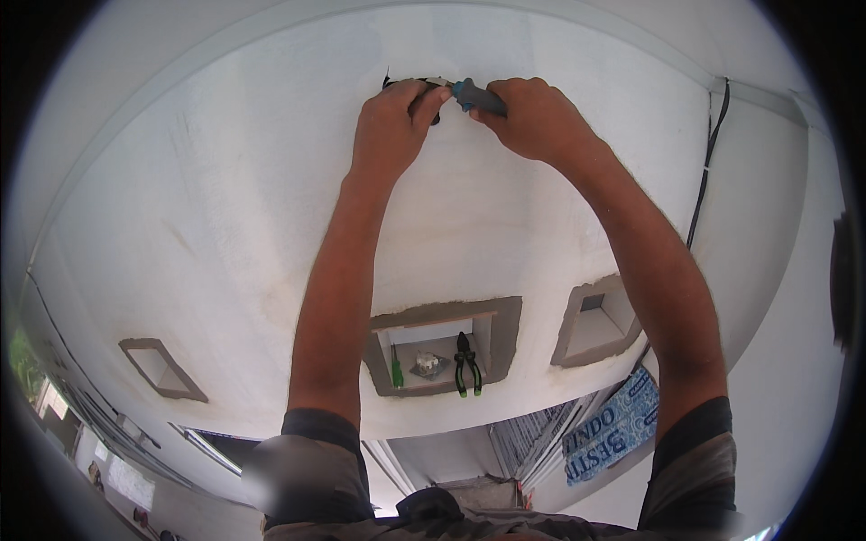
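My right hand (528, 117) is closed round the grey and blue handles of a tool (478, 97) high on the white wall (225, 171). Its metal jaws reach toward my left hand (397, 122). My left hand's fingers are bent round a small black item (435, 116) at the wall, mostly hidden by them, with a thin dark wire end poking up. Between my forearms, a recessed niche (505, 341) with a rough grey rim holds a green screwdriver (397, 365), black-and-green pliers (467, 365) and a small crumpled packet (429, 365).
Smaller niches sit at left (162, 370) and right (600, 320). A black cable (711, 149) runs along the right wall edge. Blue printed sheeting (609, 424) is at lower right, beside pale long strips (541, 433). More cables (90, 397) run along the lower left.
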{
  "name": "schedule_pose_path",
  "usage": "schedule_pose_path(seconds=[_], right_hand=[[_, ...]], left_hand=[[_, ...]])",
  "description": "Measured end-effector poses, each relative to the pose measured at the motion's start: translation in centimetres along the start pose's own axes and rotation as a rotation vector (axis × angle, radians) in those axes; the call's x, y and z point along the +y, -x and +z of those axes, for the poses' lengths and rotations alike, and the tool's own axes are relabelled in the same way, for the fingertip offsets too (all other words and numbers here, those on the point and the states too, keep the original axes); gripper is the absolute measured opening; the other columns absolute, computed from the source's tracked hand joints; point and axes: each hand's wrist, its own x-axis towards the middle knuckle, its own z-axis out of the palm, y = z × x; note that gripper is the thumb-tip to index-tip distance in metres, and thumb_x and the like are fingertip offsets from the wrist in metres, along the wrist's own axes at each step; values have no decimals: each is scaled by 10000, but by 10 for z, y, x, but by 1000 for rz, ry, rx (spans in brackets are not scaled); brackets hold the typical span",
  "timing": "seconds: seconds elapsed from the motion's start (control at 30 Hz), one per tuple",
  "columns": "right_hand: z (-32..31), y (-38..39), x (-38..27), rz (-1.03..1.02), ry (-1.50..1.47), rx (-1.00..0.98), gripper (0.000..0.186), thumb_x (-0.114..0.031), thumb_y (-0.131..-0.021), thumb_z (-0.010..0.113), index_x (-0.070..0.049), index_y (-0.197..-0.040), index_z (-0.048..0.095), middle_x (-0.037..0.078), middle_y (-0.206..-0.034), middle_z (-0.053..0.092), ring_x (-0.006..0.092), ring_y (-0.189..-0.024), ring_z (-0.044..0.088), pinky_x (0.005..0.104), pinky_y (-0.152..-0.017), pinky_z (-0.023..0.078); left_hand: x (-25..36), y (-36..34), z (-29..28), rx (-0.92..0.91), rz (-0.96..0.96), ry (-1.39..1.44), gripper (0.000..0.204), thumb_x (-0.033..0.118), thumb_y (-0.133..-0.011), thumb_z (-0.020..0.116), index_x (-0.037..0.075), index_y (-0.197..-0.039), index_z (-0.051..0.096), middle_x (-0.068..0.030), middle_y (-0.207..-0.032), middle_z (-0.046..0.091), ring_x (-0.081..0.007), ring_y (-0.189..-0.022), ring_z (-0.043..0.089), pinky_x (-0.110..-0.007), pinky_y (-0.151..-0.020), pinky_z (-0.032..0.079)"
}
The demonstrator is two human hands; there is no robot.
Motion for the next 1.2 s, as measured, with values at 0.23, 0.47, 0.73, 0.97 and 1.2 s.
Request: schedule_pose_path(seconds=[0.23, 0.47, 0.73, 0.97, 1.2], right_hand=[[-3, 5, -2, 75, -5, -21, 332, -370, -978, 677, -48, -907, 716, 121, -694, 666, 280, -622, 625, 425, -631, 493], [3, 6, -3, 90, 21, 27, 310, -353, -978, 673, -52, -919, 722, 128, -747, 696, 314, -686, 676, 428, -663, 540], [5, 9, -5, 98, 19, 49, 287, -329, -968, 678, -48, -938, 730, 154, -810, 726, 347, -744, 725, 437, -685, 586], [7, 13, -8, 141, -2, 58, 285, -321, -970, 670, -43, -946, 726, 150, -805, 727, 359, -755, 731, 441, -691, 596], [21, 20, -3, 128, -36, 104, 257, -297, -967, 664, -48, -955, 726, 149, -808, 726, 358, -751, 727, 446, -683, 592]], left_hand=[[-1, 3, 13, 123, 63, -135, 374, 379, -965, 709, 55, -788, 651, -37, -710, 660, -230, -581, 587, -373, -535, 458], [-3, 2, 19, 167, 64, -135, 430, 418, -934, 730, 58, -732, 610, -39, -692, 645, -235, -561, 573, -370, -505, 449], [-4, 1, 21, 221, 109, -169, 455, 415, -919, 745, 58, -694, 574, -45, -647, 616, -240, -528, 555, -367, -474, 429], [-5, -2, 21, 218, 72, -181, 482, 422, -891, 777, 56, -661, 563, -26, -581, 565, -195, -484, 462, -339, -456, 384], [-1, 4, 15, 167, 51, -132, 331, 341, -906, 798, 45, -791, 703, -11, -635, 645, -123, -528, 531, -288, -508, 432]])
